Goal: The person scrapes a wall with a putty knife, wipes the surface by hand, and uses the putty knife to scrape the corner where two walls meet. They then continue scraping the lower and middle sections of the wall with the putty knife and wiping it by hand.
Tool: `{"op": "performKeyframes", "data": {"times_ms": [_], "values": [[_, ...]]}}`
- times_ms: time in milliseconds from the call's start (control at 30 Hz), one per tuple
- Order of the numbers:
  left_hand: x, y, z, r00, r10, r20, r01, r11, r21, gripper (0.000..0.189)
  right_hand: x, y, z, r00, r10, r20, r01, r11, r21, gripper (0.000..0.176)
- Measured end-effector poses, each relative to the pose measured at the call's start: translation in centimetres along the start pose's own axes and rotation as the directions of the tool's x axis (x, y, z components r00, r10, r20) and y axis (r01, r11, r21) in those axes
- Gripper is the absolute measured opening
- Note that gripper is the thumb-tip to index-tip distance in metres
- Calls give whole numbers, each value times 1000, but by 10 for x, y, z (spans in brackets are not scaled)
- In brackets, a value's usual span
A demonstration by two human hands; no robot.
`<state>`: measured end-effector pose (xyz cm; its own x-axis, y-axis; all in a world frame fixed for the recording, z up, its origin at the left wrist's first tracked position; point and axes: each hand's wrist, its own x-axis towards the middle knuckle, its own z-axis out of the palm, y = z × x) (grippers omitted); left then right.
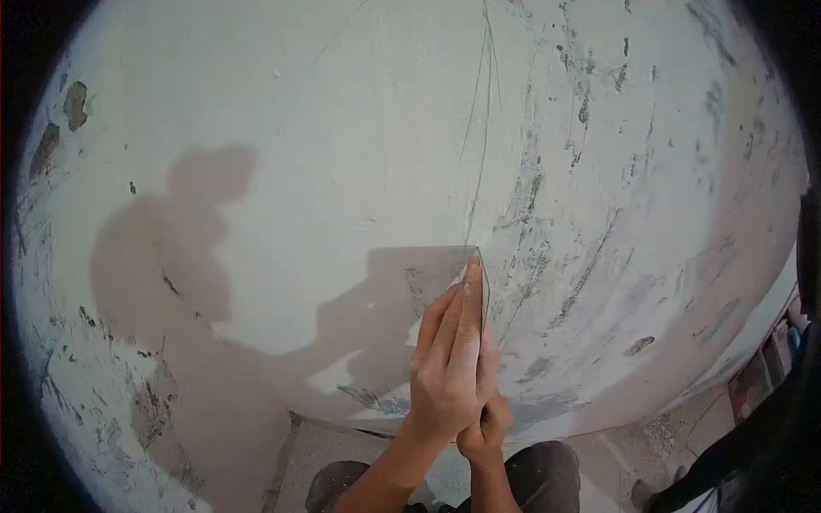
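Observation:
A thin-bladed scraper [486,295] stands nearly edge-on against the pale plastered wall [342,162], its top corner at a dark vertical crack. My left hand [449,355] lies along the blade, fingers long and pressed together, with the fingertips near that corner. Lower down, my right hand [486,423] is closed around the handle, which is mostly hidden by the fingers and my left hand. Grey streaks and rough patches mark the wall right of the blade. Shadows of my head, arms and the tool fall to the left.
My knees [543,474] are bent close to the wall's foot, above a dusty floor [620,457]. At the lower right are another person's dark-clothed leg [735,449] and some items by the wall. Chipped holes [76,106] mark the left side.

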<state>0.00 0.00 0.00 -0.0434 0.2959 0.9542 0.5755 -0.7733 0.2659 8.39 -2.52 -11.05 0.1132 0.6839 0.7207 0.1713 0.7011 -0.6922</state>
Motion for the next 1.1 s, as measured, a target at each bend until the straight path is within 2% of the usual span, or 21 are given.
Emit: {"op": "performKeyframes", "data": {"times_ms": [67, 100, 200, 300, 367, 500, 700, 800, 900, 967, 1100], "values": [[2, 1, -2, 998, 20, -54, -19, 1000, 19, 46, -2, 3, 2, 1000, -27, -4, 27, 999, 30, 29], [4, -1, 0, 999, 29, -25, -28, 999, 28, 46, -2, 4, 7, 1000, -11, -23, 12, 999, 48, 29], [7, 1, 1, 999, 23, -23, -21, 996, 92, 42, 4, -4, 13, 993, -86, -80, 82, 995, -50, 28], [10, -2, -2, 999, 32, -23, -31, 997, 74, 40, 9, -8, 24, 987, -84, -139, 83, 996, -14, 27], [16, -2, -8, 999, 33, 8, -33, 998, 54, 38, 10, -8, 33, 982, -56, -182, 75, 992, 99, 27], [33, 0, -6, 995, 93, -24, -92, 994, 65, 38, 18, -6, 30, 984, -112, -139, 122, 990, 66, 26], [39, -2, -7, 994, 111, -6, -110, 989, 99, 38, 24, -18, 32, 986, -70, -149, 83, 993, 85, 26], [45, -1, -10, 993, 114, -14, -113, 992, 55, 38, 32, -26, 32, 991, -47, -125, 62, 991, 116, 28], [47, -2, -12, 995, 101, -6, -101, 994, 48, 37, 32, -23, 32, 991, -94, -92, 98, 994, 38, 28], [50, -2, -11, 990, 142, -19, -141, 989, 54, 36, 35, -30, 32, 998, -24, -58, 33, 988, 149, 28], [51, 4, -9, 994, 106, -30, -104, 993, 51, 36, 40, -35, 24, 999, -12, -39, 19, 986, 168, 29]]}}
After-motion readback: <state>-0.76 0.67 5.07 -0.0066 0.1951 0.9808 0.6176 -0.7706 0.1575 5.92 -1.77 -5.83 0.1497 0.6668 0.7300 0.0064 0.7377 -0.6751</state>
